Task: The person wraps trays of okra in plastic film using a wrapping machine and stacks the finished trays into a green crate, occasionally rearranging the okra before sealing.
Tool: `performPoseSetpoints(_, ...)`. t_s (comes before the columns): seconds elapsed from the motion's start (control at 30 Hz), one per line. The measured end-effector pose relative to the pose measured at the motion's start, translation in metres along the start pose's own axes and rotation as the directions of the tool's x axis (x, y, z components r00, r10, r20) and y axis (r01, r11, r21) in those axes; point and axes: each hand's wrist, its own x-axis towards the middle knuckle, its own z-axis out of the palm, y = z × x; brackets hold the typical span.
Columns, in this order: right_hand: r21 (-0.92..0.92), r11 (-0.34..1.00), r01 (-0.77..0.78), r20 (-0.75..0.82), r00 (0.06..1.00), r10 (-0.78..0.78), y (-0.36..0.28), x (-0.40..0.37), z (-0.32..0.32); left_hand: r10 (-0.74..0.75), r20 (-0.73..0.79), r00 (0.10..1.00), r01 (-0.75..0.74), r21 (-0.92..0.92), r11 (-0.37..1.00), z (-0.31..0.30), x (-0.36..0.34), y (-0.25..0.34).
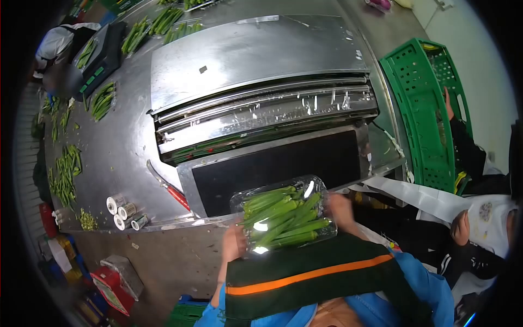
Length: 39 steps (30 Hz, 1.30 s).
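Note:
A clear plastic tray of okra [283,218], covered in shiny film, is held level close to my body. My left hand [234,241] grips its left edge. At the right edge is my right hand [340,211], slightly blurred, its fingers closed on the tray's side. The far rim of the tray overlaps the black plate [272,171] of the wrapping machine [256,65]. Behind that plate, film stretches over the machine's metal rollers. A red-handled knife [177,197] lies on the steel table to the left of the plate.
Several label rolls [126,210] stand at the table's front left edge. Okra piles [65,174] and packed trays [166,22] lie left and behind, near a scale [101,62]. At right, another person's hand [448,103] touches a green crate [419,109]; a person's hand [460,228] is lower.

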Motion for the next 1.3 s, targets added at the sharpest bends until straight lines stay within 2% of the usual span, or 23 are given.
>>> performPoseSetpoints(0.07, 0.517, 0.850, 0.101, 0.180, 0.958, -0.223, 0.012, -0.008, 0.030, 0.143, 0.192, 0.971, -0.156, 0.056, 0.986, -0.008, 0.021, -0.039)
performPoseSetpoints(0.1, 0.585, 0.779, -0.224, 0.435, 0.898, -0.068, 0.028, -0.039, 0.054, -0.075, 0.203, 0.976, 0.078, -0.008, 0.997, -0.021, 0.024, -0.055)
performPoseSetpoints(0.13, 0.582, 0.786, -0.210, 0.408, 0.911, -0.059, 0.026, -0.031, 0.045, -0.134, 0.257, 0.957, 0.136, 0.010, 0.991, -0.014, 0.017, -0.044)
performPoseSetpoints(0.23, 0.813, 0.096, -0.574, 0.581, 0.811, -0.073, -0.028, 0.015, -0.034, -0.070, 0.501, 0.863, 0.002, 0.133, 0.991, 0.070, -0.038, 0.040)
performPoseSetpoints(0.27, 0.765, -0.176, -0.619, 0.607, 0.785, -0.123, -0.044, 0.024, -0.060, 0.028, 0.696, 0.717, 0.024, -0.065, 0.998, 0.112, -0.059, 0.067)
performPoseSetpoints(0.3, 0.775, -0.227, -0.590, 0.564, 0.807, -0.171, -0.044, 0.027, -0.077, 0.154, 0.831, 0.535, 0.105, -0.246, 0.964, 0.140, -0.067, 0.083)
performPoseSetpoints(0.33, 0.778, -0.280, -0.563, 0.519, 0.826, -0.219, -0.045, 0.029, -0.095, -0.127, 0.888, 0.443, 0.405, -0.072, 0.911, 0.112, -0.017, 0.061)
performPoseSetpoints(0.43, 0.834, 0.118, -0.538, 0.524, 0.841, 0.133, -0.047, 0.045, -0.113, -0.275, 0.840, 0.468, 0.470, 0.027, 0.882, 0.177, -0.033, 0.122)
performPoseSetpoints(0.47, 0.877, -0.011, -0.481, 0.479, 0.869, 0.125, -0.042, 0.065, -0.124, -0.269, 0.820, 0.505, 0.373, 0.074, 0.925, 0.194, -0.038, 0.140)
performPoseSetpoints(0.5, 0.900, -0.134, -0.415, 0.430, 0.895, 0.116, -0.029, 0.083, -0.141, -0.178, 0.817, 0.548, 0.018, 0.202, 0.979, 0.210, -0.046, 0.163)
performPoseSetpoints(0.53, 0.948, -0.227, -0.222, 0.268, 0.943, 0.197, -0.013, 0.095, -0.156, -0.086, 0.807, 0.585, -0.327, 0.331, 0.885, 0.227, -0.056, 0.186)
performPoseSetpoints(0.57, 0.952, -0.306, -0.017, 0.109, 0.953, 0.284, 0.006, 0.108, -0.169, 0.069, 0.843, 0.533, -0.671, 0.372, 0.642, 0.237, -0.059, 0.204)
performPoseSetpoints(0.6, 0.923, -0.376, 0.088, 0.089, 0.899, 0.428, 0.032, 0.122, -0.188, 0.221, 0.856, 0.467, -0.873, 0.405, 0.272, 0.247, -0.062, 0.222)
performPoseSetpoints(0.63, 0.881, -0.428, 0.201, 0.084, 0.824, 0.560, 0.061, 0.133, -0.211, 0.307, 0.836, 0.455, -0.869, 0.341, 0.359, 0.263, -0.064, 0.245)
performPoseSetpoints(0.73, 0.888, -0.235, 0.394, -0.158, 0.744, 0.650, 0.120, 0.149, -0.267, 0.593, 0.564, 0.575, -0.807, 0.511, 0.297, 0.243, -0.037, 0.284)
performPoseSetpoints(0.8, 0.971, 0.120, 0.208, -0.226, 0.622, 0.749, 0.151, 0.164, -0.278, 0.684, 0.449, 0.575, -0.776, 0.565, 0.281, 0.230, -0.025, 0.309)
performPoseSetpoints(0.83, 0.968, 0.126, 0.217, -0.235, 0.613, 0.754, 0.164, 0.172, -0.274, 0.723, 0.421, 0.547, -0.786, 0.557, 0.269, 0.223, -0.017, 0.318)
performPoseSetpoints(0.9, 0.983, 0.171, -0.063, -0.100, 0.600, 0.794, 0.186, 0.198, -0.250, 0.765, 0.323, 0.557, -0.787, 0.500, 0.362, 0.193, 0.014, 0.338)
performPoseSetpoints(0.97, 0.989, 0.084, -0.121, 0.005, 0.597, 0.802, 0.206, 0.222, -0.224, 0.791, 0.152, 0.593, -0.763, 0.420, 0.492, 0.180, 0.034, 0.352)
performPoseSetpoints(1.13, 0.978, -0.129, -0.165, 0.206, 0.642, 0.739, 0.264, 0.270, -0.184, 0.789, 0.108, 0.604, -0.685, 0.577, 0.445, 0.146, 0.067, 0.378)
performPoseSetpoints(1.23, 0.999, -0.034, -0.040, 0.051, 0.630, 0.775, 0.307, 0.290, -0.150, 0.797, 0.037, 0.603, -0.667, 0.571, 0.479, 0.144, 0.090, 0.390)
performPoseSetpoints(1.27, 1.000, 0.012, 0.027, -0.026, 0.660, 0.751, 0.315, 0.283, -0.145, 0.815, 0.098, 0.572, -0.670, 0.628, 0.395, 0.137, 0.099, 0.397)
performPoseSetpoints(1.3, 0.990, -0.040, -0.138, 0.110, 0.545, 0.831, 0.292, 0.282, -0.164, 0.805, 0.133, 0.578, -0.599, 0.740, 0.307, 0.133, 0.096, 0.405)
